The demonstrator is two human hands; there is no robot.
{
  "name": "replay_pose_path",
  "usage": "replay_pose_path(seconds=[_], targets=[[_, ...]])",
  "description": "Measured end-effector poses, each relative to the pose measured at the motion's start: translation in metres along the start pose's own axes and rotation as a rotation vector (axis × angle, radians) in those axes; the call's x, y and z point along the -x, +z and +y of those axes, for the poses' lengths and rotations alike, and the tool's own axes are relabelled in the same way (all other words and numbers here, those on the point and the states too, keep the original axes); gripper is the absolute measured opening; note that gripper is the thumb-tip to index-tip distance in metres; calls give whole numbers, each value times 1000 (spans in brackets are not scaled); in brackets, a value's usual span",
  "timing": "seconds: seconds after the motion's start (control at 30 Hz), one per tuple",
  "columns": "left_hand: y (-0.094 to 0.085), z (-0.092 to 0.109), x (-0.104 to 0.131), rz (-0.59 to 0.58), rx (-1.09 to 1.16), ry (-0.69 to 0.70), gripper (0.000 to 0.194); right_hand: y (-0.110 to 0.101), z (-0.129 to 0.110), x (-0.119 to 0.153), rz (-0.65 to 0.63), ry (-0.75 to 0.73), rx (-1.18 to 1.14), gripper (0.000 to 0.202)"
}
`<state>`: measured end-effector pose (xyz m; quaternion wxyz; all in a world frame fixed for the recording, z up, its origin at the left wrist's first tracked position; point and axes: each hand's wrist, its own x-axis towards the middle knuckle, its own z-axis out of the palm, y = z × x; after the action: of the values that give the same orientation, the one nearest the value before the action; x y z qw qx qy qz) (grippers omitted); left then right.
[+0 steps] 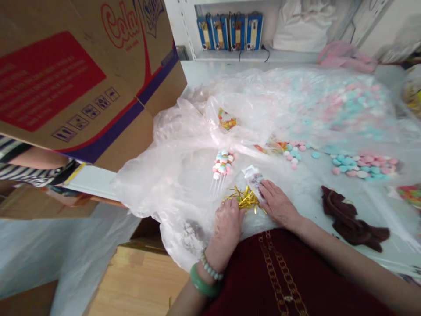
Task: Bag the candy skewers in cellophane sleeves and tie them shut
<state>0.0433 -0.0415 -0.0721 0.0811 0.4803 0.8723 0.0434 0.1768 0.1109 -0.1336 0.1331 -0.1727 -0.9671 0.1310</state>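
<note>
A loose pile of gold twist ties (246, 198) lies on the plastic sheet close to my body. My left hand (227, 221) is at the pile's left side, with its fingers curled down onto the ties; their tips are partly hidden. On the other side, my right hand (279, 205) rests with its fingers stretched out against a small clear-and-white packet (254, 179) beside the ties. Just beyond my hands lie several skewers of pastel candies (223, 165), in pink, white and blue, their white sticks pointing toward me.
A large plastic bag of pastel candies (348, 103) spreads across the back, with loose candies (365, 166) before it. A dark brown cloth (351, 219) lies at right. A big cardboard box (82, 74) stands at left, partly hiding another person's arm (36, 158). Blue boxes (230, 31) line the shelf.
</note>
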Motion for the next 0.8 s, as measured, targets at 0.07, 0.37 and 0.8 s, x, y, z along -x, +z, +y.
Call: replay_pose_path(seconds=[0.07,0.37,0.8], targets=[[8,11,-3,-41,38,-18,33,2,10,5,-56,3,26,43],[9,42,-28,-193,246,65,32,-26,45,17,-45,219,-79,44],[-20,1,-33,75,876,-131,13,-56,32,-16,-90,709,-106,26]])
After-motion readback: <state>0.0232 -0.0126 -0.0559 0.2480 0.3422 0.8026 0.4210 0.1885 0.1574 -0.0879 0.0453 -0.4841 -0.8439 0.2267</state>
